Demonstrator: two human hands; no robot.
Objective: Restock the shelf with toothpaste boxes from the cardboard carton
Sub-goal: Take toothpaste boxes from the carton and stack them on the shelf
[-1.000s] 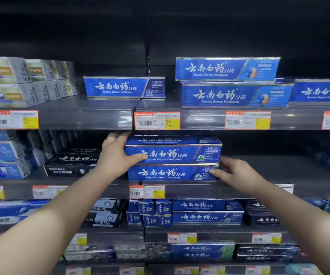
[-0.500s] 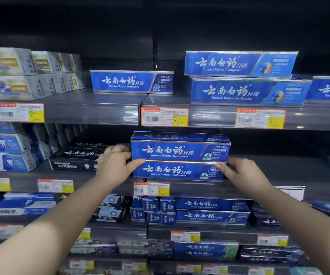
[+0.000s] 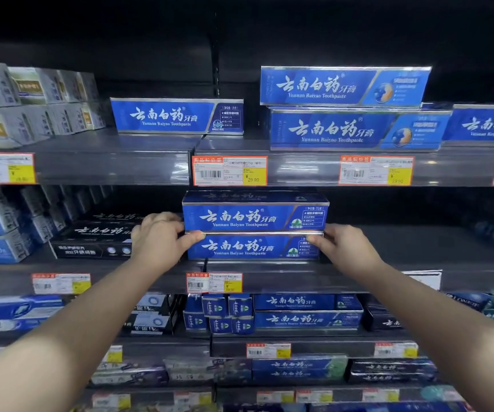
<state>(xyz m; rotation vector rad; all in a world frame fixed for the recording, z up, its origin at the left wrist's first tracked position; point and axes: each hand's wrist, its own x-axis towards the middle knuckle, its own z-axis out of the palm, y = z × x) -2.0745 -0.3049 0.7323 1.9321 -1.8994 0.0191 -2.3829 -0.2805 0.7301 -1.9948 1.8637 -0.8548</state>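
1. Well, two toothpaste boxes point(image 3: 240, 218) sit stacked on the middle shelf point(image 3: 403, 251) — long axes running 9 to 3 o'clock, printed faces outward.
2. Left hand point(image 3: 158, 239) grips their 9 o'clock end, thumb in front.
3. Right hand point(image 3: 345, 248) pinches the 3 o'clock end.

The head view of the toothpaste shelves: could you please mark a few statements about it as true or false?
1. The stack of blue toothpaste boxes between the hands is two boxes high. True.
2. The left hand grips the stack's right end. False: it grips the left end, and the right hand grips the right end.
3. Black boxes lie on the same shelf, to the left of the stack. True.
4. The shelf above holds no blue boxes. False: several stand there, among them a single blue box and a stacked pair.
5. A cardboard carton stands beside the right hand. False: no carton is in view.
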